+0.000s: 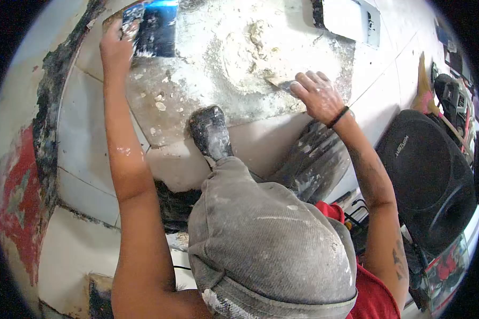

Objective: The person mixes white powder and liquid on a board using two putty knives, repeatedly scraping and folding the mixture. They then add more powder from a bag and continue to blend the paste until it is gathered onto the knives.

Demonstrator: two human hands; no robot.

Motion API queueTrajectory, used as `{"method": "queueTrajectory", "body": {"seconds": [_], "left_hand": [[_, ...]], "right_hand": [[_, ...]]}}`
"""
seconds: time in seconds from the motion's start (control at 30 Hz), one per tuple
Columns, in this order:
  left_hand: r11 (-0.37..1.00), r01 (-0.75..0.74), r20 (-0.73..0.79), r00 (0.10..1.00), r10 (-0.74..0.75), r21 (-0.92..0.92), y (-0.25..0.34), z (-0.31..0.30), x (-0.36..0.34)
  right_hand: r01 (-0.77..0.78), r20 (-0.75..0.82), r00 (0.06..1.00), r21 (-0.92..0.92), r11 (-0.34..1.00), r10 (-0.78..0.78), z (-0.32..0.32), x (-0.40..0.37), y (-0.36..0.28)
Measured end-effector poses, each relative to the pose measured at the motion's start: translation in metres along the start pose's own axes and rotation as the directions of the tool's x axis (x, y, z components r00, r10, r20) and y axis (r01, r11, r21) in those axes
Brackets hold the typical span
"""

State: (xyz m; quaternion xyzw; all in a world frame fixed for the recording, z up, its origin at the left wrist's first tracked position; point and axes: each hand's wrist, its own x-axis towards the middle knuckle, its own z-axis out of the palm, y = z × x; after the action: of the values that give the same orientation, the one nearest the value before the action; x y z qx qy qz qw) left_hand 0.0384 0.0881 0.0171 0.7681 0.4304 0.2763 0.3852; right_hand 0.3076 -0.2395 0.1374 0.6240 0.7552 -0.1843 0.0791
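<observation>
My left hand (118,45) grips a wide, dark flat-bladed tool (157,29) at the upper left, its edge bright blue at the top. My right hand (319,95) is closed around a small scraper (280,82), whose blade touches the board near the paste. Between the two hands, a lumpy mound of whitish paste (255,48) is spread on a stained board (170,117). Dried crumbs lie on the board's left part. A dark, dusty shoe (210,130) stands at the board's near edge.
A cap (271,239) fills the lower middle. A black speaker (428,175) stands at the right, with cables and tools behind it. At the upper right lies a white tray-like object (348,20). Pale tiles (85,186) and a red-stained surface (21,196) are at the left.
</observation>
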Motion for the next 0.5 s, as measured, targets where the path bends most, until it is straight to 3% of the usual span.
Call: {"method": "queueTrajectory", "body": {"seconds": [0.13,0.27,0.4,0.5], "left_hand": [[0.907,0.294,0.073,0.956,-0.285,-0.301,-0.012,-0.013,-0.017],[0.711,0.435,0.056,0.87,-0.489,-0.552,0.004,-0.004,-0.034],[0.692,0.432,0.034,0.86,-0.509,-0.578,-0.013,-0.004,-0.036],[0.705,0.427,0.051,0.872,-0.487,-0.566,-0.008,-0.006,-0.037]], "right_hand": [[0.009,0.009,1.0,-0.053,0.999,-0.008,0.018,0.02,-0.001],[-0.014,-0.025,1.0,0.007,1.0,0.014,0.009,0.033,0.009],[-0.003,-0.13,0.992,0.009,1.0,0.004,-0.007,0.053,0.025],[-0.05,-0.037,0.998,0.123,0.991,0.055,-0.023,0.063,0.032]]}}
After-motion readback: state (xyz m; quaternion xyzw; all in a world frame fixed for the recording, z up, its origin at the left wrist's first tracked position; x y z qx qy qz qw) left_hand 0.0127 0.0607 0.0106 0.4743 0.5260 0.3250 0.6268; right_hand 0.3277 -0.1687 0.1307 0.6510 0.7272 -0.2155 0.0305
